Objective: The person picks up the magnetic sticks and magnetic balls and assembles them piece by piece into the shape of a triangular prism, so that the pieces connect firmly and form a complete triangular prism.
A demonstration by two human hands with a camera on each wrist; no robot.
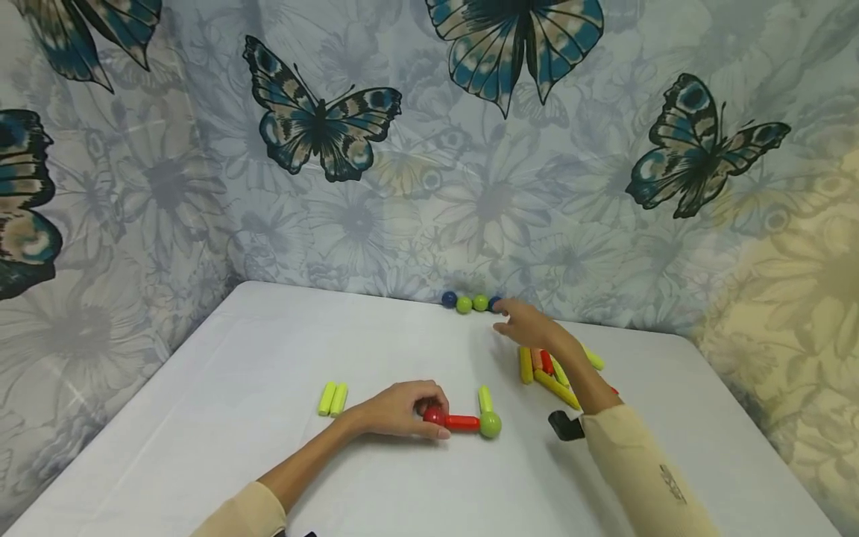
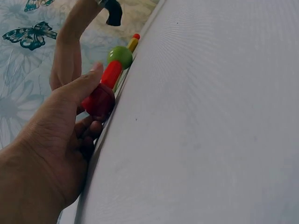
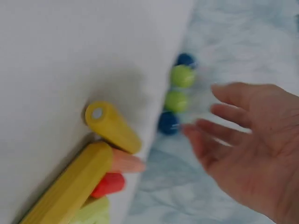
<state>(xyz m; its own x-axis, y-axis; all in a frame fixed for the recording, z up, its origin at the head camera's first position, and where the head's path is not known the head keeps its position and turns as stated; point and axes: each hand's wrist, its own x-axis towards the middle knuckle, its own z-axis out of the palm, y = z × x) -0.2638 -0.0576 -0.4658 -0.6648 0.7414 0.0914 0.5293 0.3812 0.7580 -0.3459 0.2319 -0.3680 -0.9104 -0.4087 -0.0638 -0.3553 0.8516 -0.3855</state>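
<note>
My left hand [image 1: 406,409] grips a red ball [image 1: 434,415], with the fingers behind it and the thumb in front. From that ball a red rod [image 1: 463,423] runs right to a green ball [image 1: 491,424]. A short yellow-green rod [image 1: 485,399] extends from the green ball toward the back. Over the table's far side, my right hand [image 1: 533,324] reaches out with parted, loosely bent fingers and holds nothing. Its fingertips overlap a dark blue ball [image 1: 495,303] in the head view. In the right wrist view they appear beside the near blue ball [image 3: 168,123].
Two light green balls [image 1: 480,302] and another blue ball [image 1: 449,299] line the back edge by the wall. Under the right forearm lies a pile of yellow, red and orange rods [image 1: 557,388]. Two yellow-green rods [image 1: 332,399] lie left on the white table [image 1: 268,343].
</note>
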